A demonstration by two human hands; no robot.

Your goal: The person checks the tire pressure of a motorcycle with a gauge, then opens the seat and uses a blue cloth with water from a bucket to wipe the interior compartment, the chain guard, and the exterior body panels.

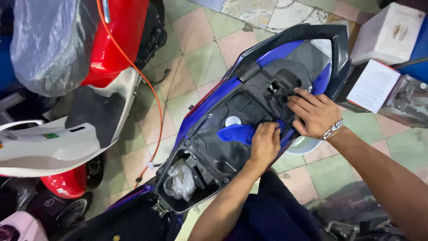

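Dark trousers (272, 209) fill the bottom edge, closest to the lens, with both forearms reaching forward over them. Left hand (265, 143) is curled shut on a blue cloth (238, 133), pressing it against the black under-seat tub (232, 129) of a blue scooter (209, 107) with its seat off. Right hand (314, 112), with a silver bracelet (333, 129) at the wrist, lies knuckles up on the rear of the tub beside a dark recess (281, 87); fingers are bent downward, but whether they grip anything I cannot tell. Cloth sits just left of the left hand, bunched, near a round pale cap (233, 120). It looks soft, light and limp, so it should handle best gathered in a fist, as held now; a corner pinch would probably let it trail. Front pocket of the tub holds a crumpled clear plastic bag (179, 180). On the left stands a red and white scooter (89, 89), an orange cable (149, 93) running down across the tiled floor (196, 58). White box (388, 33) and a white booklet (373, 85) lie at upper right.
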